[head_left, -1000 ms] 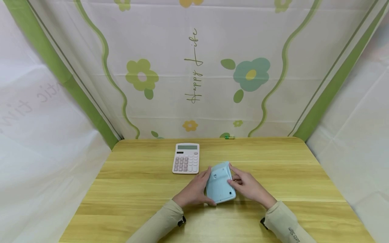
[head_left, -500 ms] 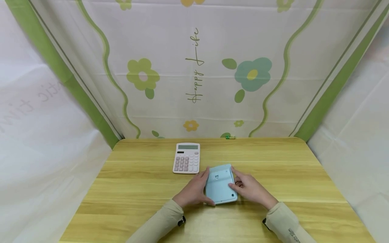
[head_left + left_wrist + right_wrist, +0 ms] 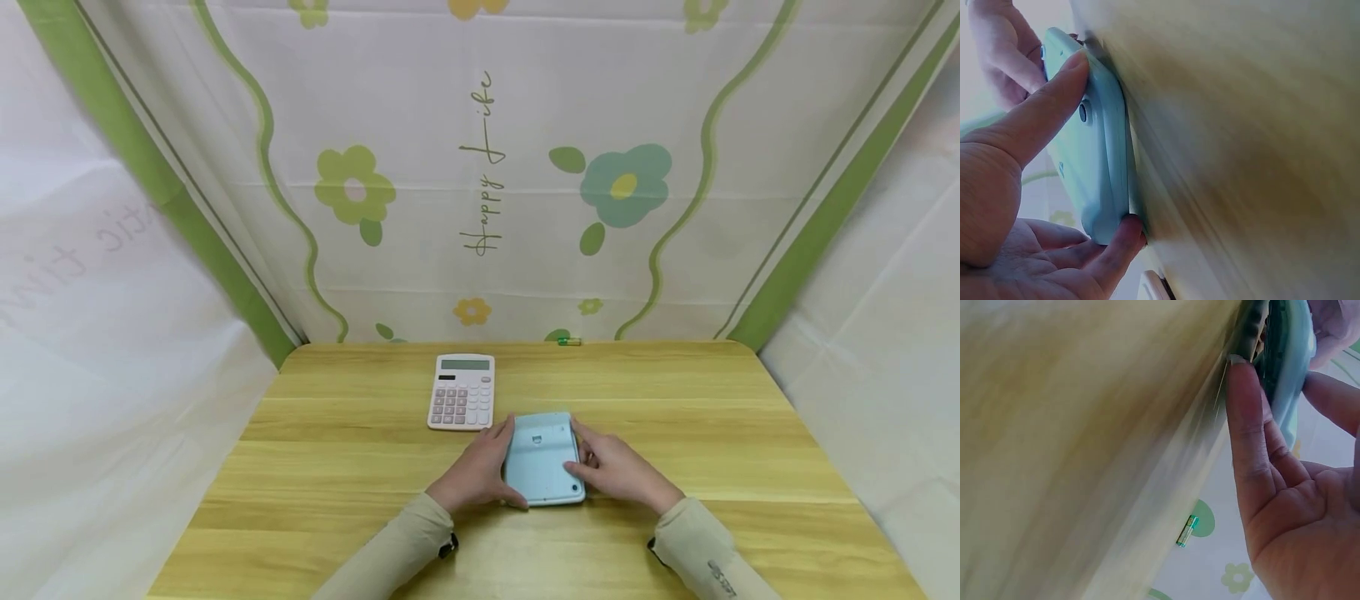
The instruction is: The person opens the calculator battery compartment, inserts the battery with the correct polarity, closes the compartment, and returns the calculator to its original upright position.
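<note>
Pale blue calculator [image 3: 543, 459] lies face down on the wooden table [image 3: 337, 450], just in front of a pink calculator [image 3: 461, 391] that sits keys up. The left hand [image 3: 478, 475] grips its left edge, thumb on the back and fingers curled under the rim, as the left wrist view shows; the right hand [image 3: 619, 472] pinches the right edge, fingertips tucked beneath. To handle it well, I judge both hands should keep even pressure on opposite edges so the body stays level and does not slide. A small green battery [image 3: 568, 341] lies at the table's far edge, well apart.
</note>
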Tool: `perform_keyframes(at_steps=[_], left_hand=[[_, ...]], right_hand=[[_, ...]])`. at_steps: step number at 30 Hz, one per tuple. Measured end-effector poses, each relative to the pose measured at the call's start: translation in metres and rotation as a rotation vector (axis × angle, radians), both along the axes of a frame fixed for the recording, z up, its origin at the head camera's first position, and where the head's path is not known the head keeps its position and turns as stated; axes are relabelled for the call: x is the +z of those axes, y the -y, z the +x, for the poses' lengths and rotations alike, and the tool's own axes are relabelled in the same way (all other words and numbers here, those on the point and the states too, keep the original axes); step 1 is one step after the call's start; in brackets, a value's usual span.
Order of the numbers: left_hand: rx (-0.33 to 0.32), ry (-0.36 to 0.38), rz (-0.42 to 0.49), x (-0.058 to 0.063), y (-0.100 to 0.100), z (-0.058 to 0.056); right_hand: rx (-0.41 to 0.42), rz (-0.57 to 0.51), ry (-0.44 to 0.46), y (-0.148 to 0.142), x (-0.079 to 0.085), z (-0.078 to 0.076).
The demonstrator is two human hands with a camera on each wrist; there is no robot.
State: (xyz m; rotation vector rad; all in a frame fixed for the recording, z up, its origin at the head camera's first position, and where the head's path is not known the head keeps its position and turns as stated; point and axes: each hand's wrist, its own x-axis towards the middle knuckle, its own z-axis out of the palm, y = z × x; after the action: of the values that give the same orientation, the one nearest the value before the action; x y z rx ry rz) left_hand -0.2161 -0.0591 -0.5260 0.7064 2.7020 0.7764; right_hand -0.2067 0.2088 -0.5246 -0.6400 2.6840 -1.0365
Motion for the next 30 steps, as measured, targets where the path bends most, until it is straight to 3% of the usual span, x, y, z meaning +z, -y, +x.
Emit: perform_keyframes(at_steps=[10,20,26,30], left_hand=[[-0.006,-0.02,-0.028,0.002,-0.001,0.001],[-0.015,-0.028,-0.029,-0.002,0.002,-0.002],[-0.016,-0.004,0.003,-0.005,0.005,-0.003],[-0.023,0.002,0.004,-0.007,0.007,-0.004]], right_hand=[[0.022,-0.01,0.114,0.002,0.0,0.002],[0.009,0.01,0.134,0.002,-0.003,-0.001],[-0.126,0.097,0.061,0.009,0.002,-0.002],[-0.155,0.148,-0.126,0.017,0.007,-0.004]])
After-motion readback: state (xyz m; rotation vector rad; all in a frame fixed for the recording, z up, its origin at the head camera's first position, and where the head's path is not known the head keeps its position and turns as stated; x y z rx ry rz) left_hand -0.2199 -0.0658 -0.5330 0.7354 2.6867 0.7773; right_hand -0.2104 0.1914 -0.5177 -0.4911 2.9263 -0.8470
